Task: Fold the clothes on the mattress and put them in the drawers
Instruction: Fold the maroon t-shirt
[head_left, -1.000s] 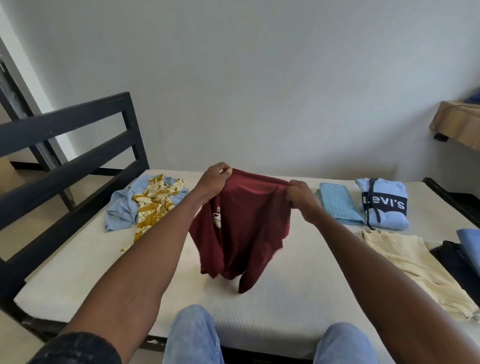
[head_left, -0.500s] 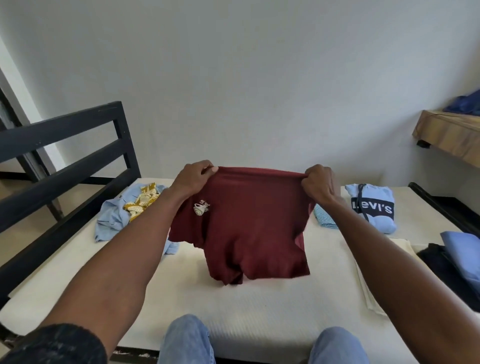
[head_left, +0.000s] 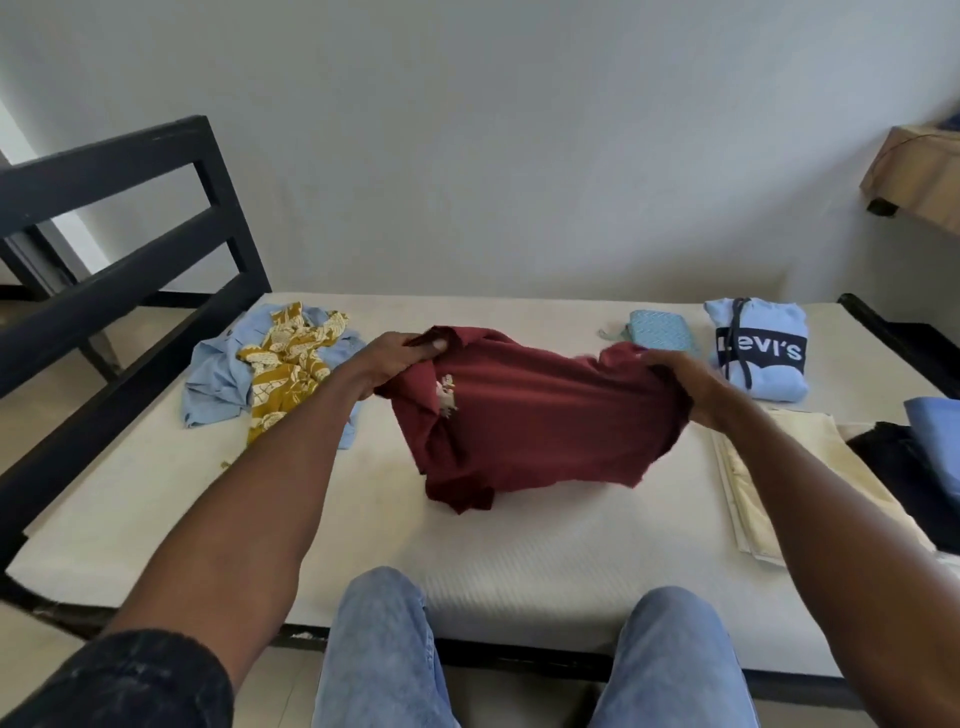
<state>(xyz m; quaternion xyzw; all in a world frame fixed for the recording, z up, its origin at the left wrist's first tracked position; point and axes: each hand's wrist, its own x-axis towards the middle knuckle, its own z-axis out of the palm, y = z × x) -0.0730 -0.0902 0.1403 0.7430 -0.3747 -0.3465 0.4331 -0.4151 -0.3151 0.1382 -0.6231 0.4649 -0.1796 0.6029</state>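
Note:
A maroon shirt (head_left: 540, 421) with a small pale chest emblem is stretched between my hands, its lower edge touching the white mattress (head_left: 363, 525). My left hand (head_left: 400, 361) grips its left top corner. Gripping the right top corner is my right hand (head_left: 680, 387). At the far left of the mattress a crumpled light blue shirt (head_left: 218, 379) lies under a mustard patterned garment (head_left: 283, 374). Folded pieces lie on the right: a teal patterned cloth (head_left: 662, 335), a light blue Levi's hoodie (head_left: 758, 348), a cream garment (head_left: 769, 467), and a dark garment (head_left: 904, 467) under a blue one (head_left: 937, 431).
A black bed frame headboard (head_left: 119, 249) rises along the left side. A grey wall backs the mattress. A wooden shelf (head_left: 919, 176) juts out at upper right. My knees in blue jeans (head_left: 379, 649) stand at the mattress's near edge.
My hands have spread apart and lowered the maroon shirt from hanging in the air down onto the mattress. My view has tilted downward.

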